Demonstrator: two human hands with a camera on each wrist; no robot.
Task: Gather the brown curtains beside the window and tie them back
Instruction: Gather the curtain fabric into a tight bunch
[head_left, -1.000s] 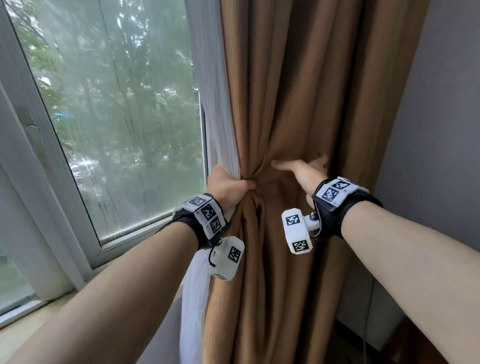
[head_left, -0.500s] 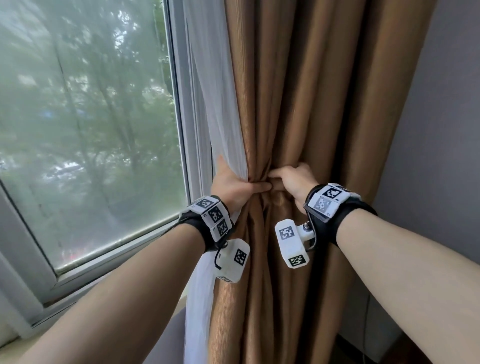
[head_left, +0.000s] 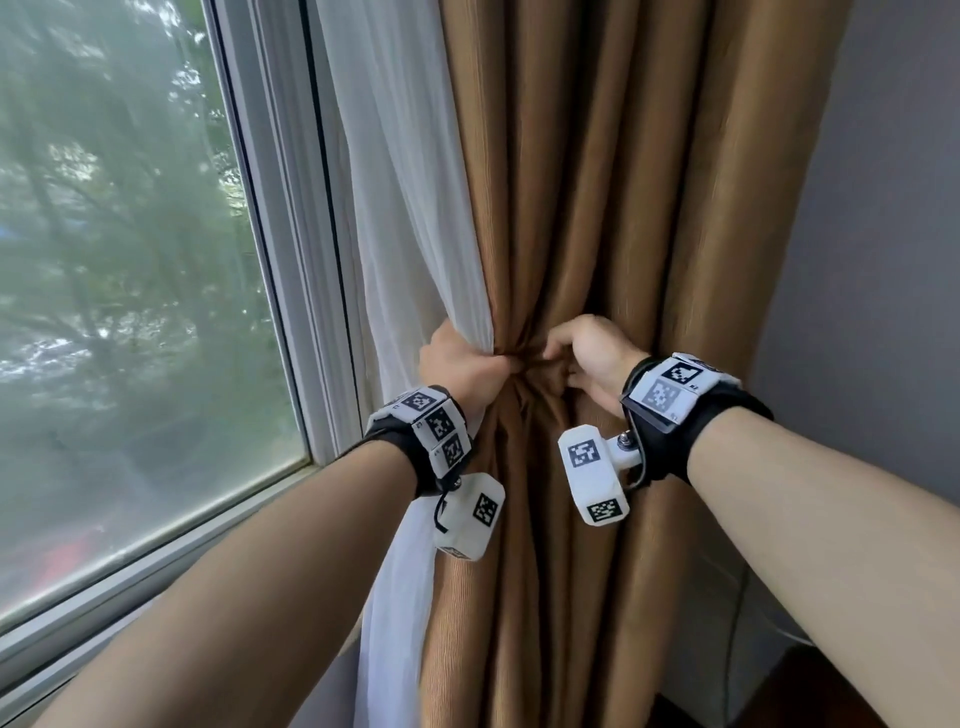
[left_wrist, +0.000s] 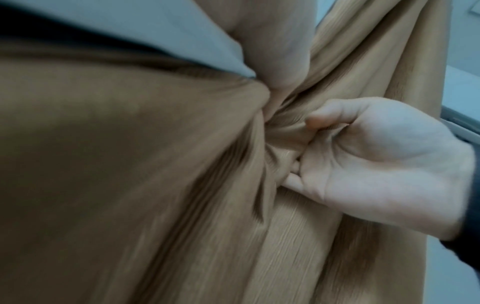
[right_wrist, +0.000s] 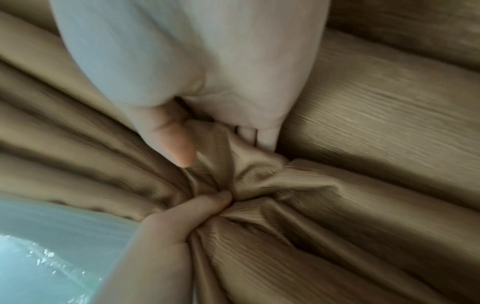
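The brown curtain (head_left: 582, 171) hangs in long folds between a white sheer curtain (head_left: 410, 208) and the wall, pinched into a waist at mid-height. My left hand (head_left: 462, 364) grips the gathered folds from the window side, with the sheer's edge caught in the same fist. My right hand (head_left: 587, 358) curls round the bunch from the wall side, knuckles almost against the left. In the left wrist view the right hand (left_wrist: 376, 164) pinches brown folds (left_wrist: 130, 174). In the right wrist view the right thumb (right_wrist: 171, 142) and the left hand (right_wrist: 176, 226) squeeze the creased cloth (right_wrist: 259, 181).
A large window pane (head_left: 130, 312) with a pale frame (head_left: 291, 249) and sill (head_left: 156, 566) fills the left side. A grey wall (head_left: 872, 260) stands close on the right. Dark wooden furniture (head_left: 831, 696) sits low at the right corner.
My right hand went from lying flat on the curtain to gripping the folds beside the left hand. The bunch is drawn tighter, and the view has swung right and closer.
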